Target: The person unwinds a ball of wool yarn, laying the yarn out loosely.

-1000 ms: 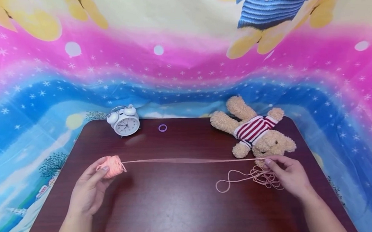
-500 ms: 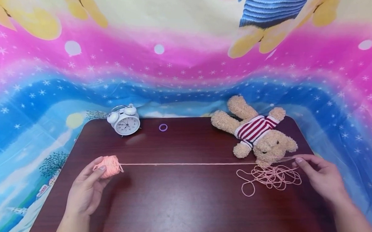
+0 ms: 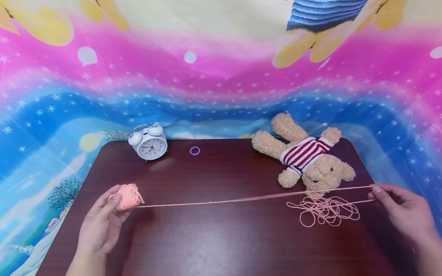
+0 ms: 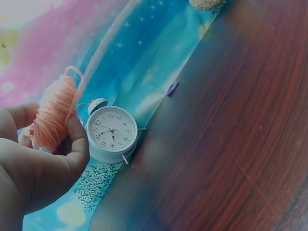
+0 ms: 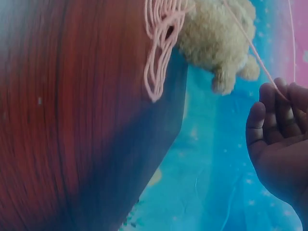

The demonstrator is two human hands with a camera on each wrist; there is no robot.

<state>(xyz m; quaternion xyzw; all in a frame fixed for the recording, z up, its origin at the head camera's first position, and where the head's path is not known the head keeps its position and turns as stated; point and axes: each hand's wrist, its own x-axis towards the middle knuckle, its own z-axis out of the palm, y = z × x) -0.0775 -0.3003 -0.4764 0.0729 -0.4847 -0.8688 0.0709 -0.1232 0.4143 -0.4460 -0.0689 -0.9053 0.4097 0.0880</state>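
Note:
My left hand [image 3: 100, 223] grips a small ball of peach-pink yarn [image 3: 130, 196] between thumb and fingers, above the left of the table. From the ball a strand of yarn [image 3: 203, 203] stretches across to my right hand [image 3: 406, 210], which pinches it between thumb and fingertips by the table's right edge. A loose tangle of yarn [image 3: 327, 210] lies in front of the teddy bear's head, with one end running up to the right fingers. In the left wrist view the ball [image 4: 54, 118] shows its wound loops. The right wrist view shows the pinched strand [image 5: 255, 53].
A teddy bear [image 3: 303, 154] in a red-and-white striped sweater lies at the back right of the dark wooden table [image 3: 216, 245]. A white twin-bell alarm clock [image 3: 150, 145] stands at the back left, a purple ring [image 3: 195, 151] to its right. A printed cloth [image 3: 223, 93] hangs behind.
My right hand has moved to the right, drawing the strand longer from the ball. The tangle has shifted right and gathered more loops. My left hand stays nearly in place.

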